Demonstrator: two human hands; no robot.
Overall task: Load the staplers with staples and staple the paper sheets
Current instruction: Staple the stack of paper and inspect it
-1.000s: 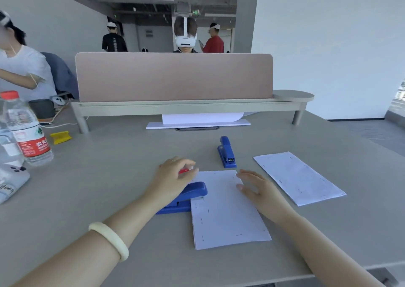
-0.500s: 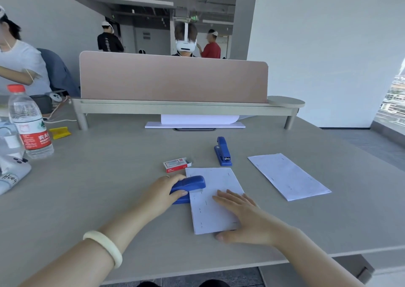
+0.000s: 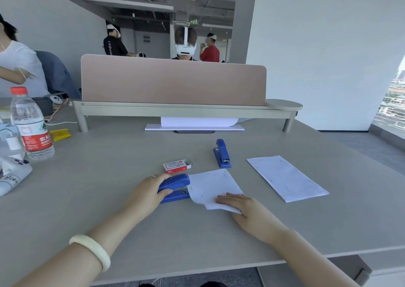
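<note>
Grey desk (image 3: 109,188), seen from head height. A blue stapler (image 3: 175,187) is gripped by the left hand (image 3: 149,193): fingers laid over the top arm, thumb (image 3: 165,192) pressed along the near side, hand clamped on the tool. The stapler's mouth is closed over the left edge of a paper sheet (image 3: 210,186), which is lifted slightly and creased near the front. The sheet's near right corner is pinned to the desk by the right hand (image 3: 243,207), held flat, palm down, fingers together and extended, not curled around anything. Several short staple marks are noted along the sheet's left margin.

A small red and white staple box (image 3: 176,166) is found just behind the held stapler, drawer partly slid out on the right. A second blue stapler (image 3: 222,153) lies farther back, shut, untouched. A second paper sheet (image 3: 286,178) rests flat to the right, well apart from both hands.

A water bottle (image 3: 30,125) with a red cap stands at the left edge. A pale bangle (image 3: 92,250) is worn on the left wrist.
</note>
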